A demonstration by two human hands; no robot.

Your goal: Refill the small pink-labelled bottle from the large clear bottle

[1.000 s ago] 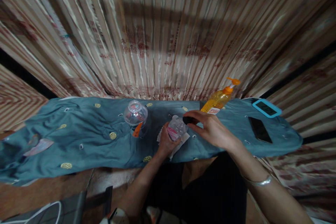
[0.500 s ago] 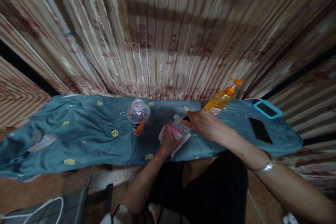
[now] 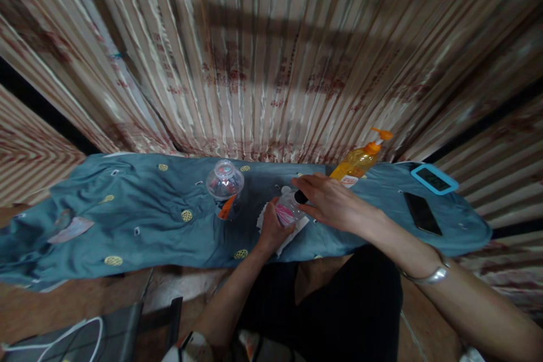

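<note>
A small clear plastic bottle with a pink label is gripped by my left hand, fingers wrapped round its side. It rests over a white paper on the cloth. A round black cap shows at the bottle's upper right. Over that cap is my right hand, its fingers stretched out and the thumb apart below, the cap visible in the gap between them. To the left stands a clear plastic container with a narrower neck and an orange patch on its side.
An orange pump bottle leans behind my right hand. Farther right lie a blue-framed digital display and a black phone. The teal patterned cloth covers the narrow surface; a pleated curtain hangs behind.
My right hand has loosened from the black cap: its fingers have straightened and the thumb has dropped away, so more of the cap shows. My left hand keeps its hold on the bottle.
</note>
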